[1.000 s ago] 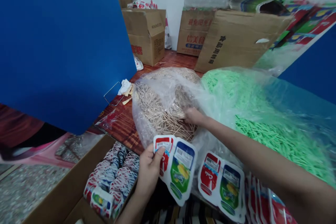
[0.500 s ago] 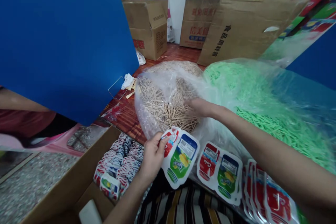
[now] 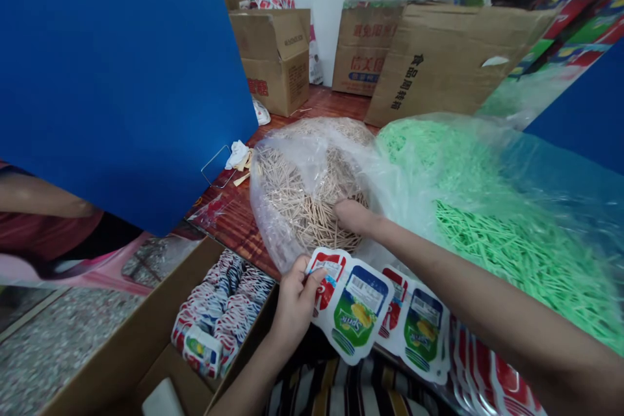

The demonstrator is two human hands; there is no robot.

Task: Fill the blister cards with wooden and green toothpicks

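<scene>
My left hand [image 3: 294,299] pinches the upper left corner of a flat printed pouch [image 3: 353,312] with a red panel and a green Sprite panel. My right hand [image 3: 351,216] reaches into a clear plastic bag of tan wooden sticks [image 3: 302,198], fingers down among the sticks; whether it grips any is hidden. More printed pouches [image 3: 414,331] lie overlapping on my lap to the right. A larger bag of green sticks [image 3: 487,234] sits under and behind my right forearm.
An open cardboard box [image 3: 146,344] at lower left holds several stacked pouches [image 3: 219,312]. A blue board [image 3: 121,78] stands at the left, with another person's arm [image 3: 43,198] below it. Cardboard boxes [image 3: 273,55] line the back of the wooden tabletop [image 3: 229,221].
My left hand shifted the pouch slightly right and down. My right hand moved lower into the tan sticks. The view tilted a little.
</scene>
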